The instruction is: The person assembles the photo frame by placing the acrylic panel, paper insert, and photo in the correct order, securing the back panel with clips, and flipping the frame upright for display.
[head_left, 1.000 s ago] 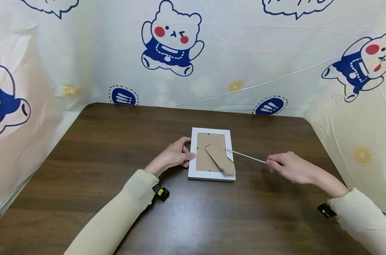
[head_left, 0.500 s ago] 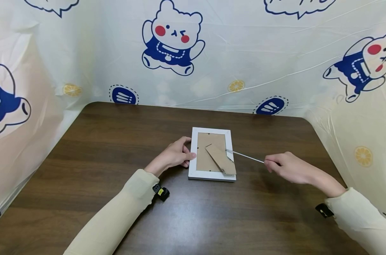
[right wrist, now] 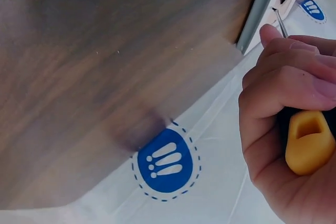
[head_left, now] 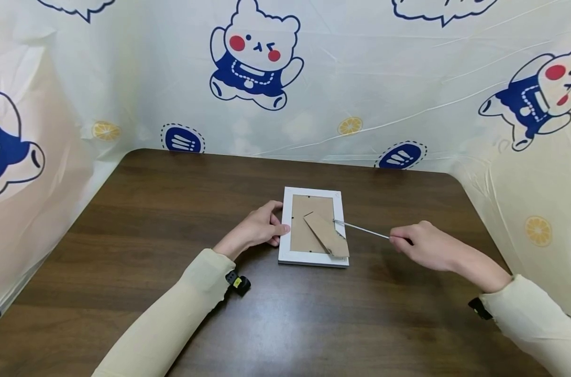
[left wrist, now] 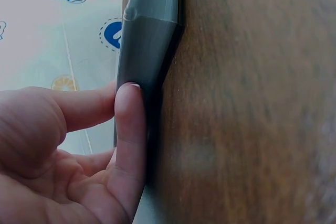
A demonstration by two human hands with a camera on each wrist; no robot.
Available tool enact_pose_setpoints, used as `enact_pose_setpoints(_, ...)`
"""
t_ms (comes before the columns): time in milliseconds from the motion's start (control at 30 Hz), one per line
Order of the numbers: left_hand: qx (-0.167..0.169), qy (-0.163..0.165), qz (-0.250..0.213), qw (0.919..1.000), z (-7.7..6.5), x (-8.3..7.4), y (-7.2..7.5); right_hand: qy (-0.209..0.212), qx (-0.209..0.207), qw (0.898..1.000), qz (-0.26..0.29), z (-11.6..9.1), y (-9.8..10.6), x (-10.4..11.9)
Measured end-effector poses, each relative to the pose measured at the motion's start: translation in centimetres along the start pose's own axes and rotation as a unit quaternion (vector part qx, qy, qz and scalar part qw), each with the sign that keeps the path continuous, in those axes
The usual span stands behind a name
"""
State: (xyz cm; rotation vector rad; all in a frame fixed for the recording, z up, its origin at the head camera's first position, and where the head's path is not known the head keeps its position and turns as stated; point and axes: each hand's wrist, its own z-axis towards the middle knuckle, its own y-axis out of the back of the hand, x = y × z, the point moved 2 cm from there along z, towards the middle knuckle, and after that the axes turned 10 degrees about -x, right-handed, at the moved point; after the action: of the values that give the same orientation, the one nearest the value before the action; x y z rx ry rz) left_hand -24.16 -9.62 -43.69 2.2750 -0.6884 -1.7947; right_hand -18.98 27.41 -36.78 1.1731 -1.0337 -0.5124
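Note:
A white picture frame (head_left: 288,246) lies face down on the table, its brown backing board (head_left: 314,204) upward. The cardboard stand (head_left: 327,235) slants across the lower right of the backing. My left hand (head_left: 254,228) grips the frame's left edge, thumb on the back and a finger along the side. In my right hand (head_left: 424,246) is a screwdriver (head_left: 366,231); its yellow end (right wrist: 310,150) shows inside the curled palm in the right wrist view. The thin metal shaft points left, its tip at the backing's right edge, beside the stand.
The dark wooden table (head_left: 186,209) stretches around the frame. A pale sheet (head_left: 361,63) printed with cartoon bears hangs behind the table and along both sides. Both wrists carry small black cameras below the sleeves.
My right hand has shifted slightly left, and the screwdriver's tip has slid a little further in over the frame's right edge. The left hand and the frame stay in place.

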Motion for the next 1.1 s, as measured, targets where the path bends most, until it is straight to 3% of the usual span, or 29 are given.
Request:
enact_pose_setpoints(267, 0.0, 0.002, 0.006, 1.0, -0.1, 0.1, 0.2, 0.035, -0.004, 0.999, -0.041, 1.0, 0.4, 1.2)
enact_pose_setpoints(667, -0.001, -0.001, 0.002, 1.0, 0.0, 0.3, 0.1, 0.083, -0.037, 0.985, -0.149, 1.8, 0.7, 4.4)
enact_pose_setpoints(933, -0.001, 0.009, -0.003, 1.0, -0.3, -0.1, 0.0, 0.036, -0.034, 0.987, -0.15, 0.6, 1.0, 3.4)
enact_pose_setpoints(1100, 0.0, 0.002, -0.003, 1.0, -0.2, 0.0, 0.1, 0.017, -0.056, 0.986, -0.157, 0.2, 1.5, 2.7)
